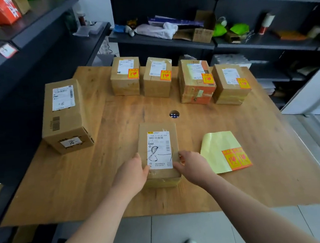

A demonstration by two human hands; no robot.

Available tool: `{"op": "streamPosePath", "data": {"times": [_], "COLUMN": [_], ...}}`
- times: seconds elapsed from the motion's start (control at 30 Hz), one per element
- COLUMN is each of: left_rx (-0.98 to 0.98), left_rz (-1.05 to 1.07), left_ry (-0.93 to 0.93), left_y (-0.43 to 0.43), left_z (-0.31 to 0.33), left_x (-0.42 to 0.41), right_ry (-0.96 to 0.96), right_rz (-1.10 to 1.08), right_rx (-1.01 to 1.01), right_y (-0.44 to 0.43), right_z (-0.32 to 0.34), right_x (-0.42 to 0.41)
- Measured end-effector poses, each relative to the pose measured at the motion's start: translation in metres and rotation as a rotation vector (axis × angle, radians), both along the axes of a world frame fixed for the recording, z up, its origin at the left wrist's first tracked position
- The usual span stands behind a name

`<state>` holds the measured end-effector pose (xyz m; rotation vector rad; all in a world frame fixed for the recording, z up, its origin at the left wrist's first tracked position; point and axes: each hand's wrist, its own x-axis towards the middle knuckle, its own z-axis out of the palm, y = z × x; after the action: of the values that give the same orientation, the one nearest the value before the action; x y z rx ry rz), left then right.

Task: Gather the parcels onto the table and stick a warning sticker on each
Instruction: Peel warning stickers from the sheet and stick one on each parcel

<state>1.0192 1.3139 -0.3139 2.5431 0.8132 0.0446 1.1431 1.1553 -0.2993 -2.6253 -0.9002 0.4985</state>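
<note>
We are finding the left grip (134, 172) and right grip (192, 167) each clasping a near corner of the bare parcel (158, 150), which is resting on the table (83, 186) towards its front edge. The sticker sheet (217, 147) is lying loose just beside it. We are flagging three risks: a sticker covering the shipping label (159, 148), the loose sheet sliding during peeling, and the large parcel (63, 114) at left, also unstickered, being overlooked.

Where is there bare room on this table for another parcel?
Bare wood: between the large brown cardboard box and the small brown front parcel; the middle strip around the round hole; right of the yellow sticker sheet. Crowded: the back row of four stickered parcels.
</note>
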Motion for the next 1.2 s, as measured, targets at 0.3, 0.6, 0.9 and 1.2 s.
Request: {"op": "streamPosePath", "data": {"times": [0.3,0.6,0.9,1.2], "left_rx": [0.180,0.103,-0.039,-0.585], "left_rz": [0.027,-0.211,-0.019,0.346], "left_ry": [-0.015,0.020,0.325,0.076], "left_y": [-0.034,-0.137,-0.179,-0.195], "left_z": [0.027,0.018,-0.040,-0.056], "left_x": [0.033,0.126,0.166,0.188], "right_ry": [-0.096,-0.052,0.039,0.099], "right_rz": [0.035,-0.137,0.091,0.059], "right_rx": [0.030,-0.117,-0.155,-0.016], "right_y": [-0.038,-0.143,-0.177,-0.189], "right_z": [-0.007,-0.026,-0.066,-0.082], "right_x": [0.046,0.121,0.142,0.148]}}
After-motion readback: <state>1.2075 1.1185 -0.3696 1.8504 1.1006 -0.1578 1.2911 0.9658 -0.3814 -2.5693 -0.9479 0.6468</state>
